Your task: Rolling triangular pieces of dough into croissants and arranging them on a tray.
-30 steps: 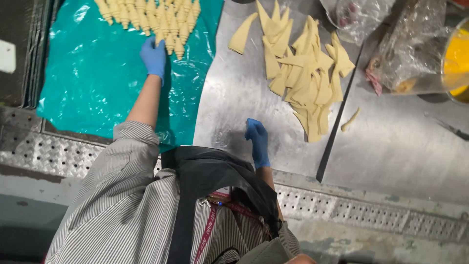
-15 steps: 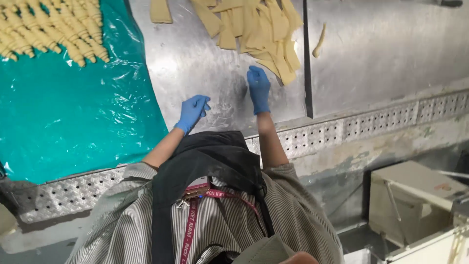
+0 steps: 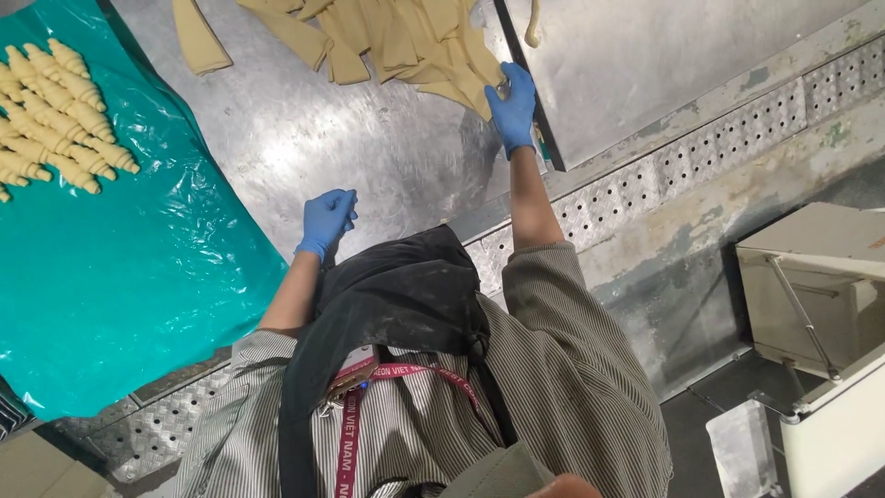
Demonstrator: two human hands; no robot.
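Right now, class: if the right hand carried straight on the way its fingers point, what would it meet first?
The right hand points into the pile of flat dough triangles on the steel table; its fingertips already seem to touch the nearest piece, though depth is unclear.

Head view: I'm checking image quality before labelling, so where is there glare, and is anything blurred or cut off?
Head view: bright glare on the scratched steel table and shiny highlights on the crinkled teal plastic sheet; the blue-gloved right hand at the pale flat dough triangles and the blue-gloved left hand look sharp; the triangles and the rolled pale dough pieces are cropped by the frame edges.
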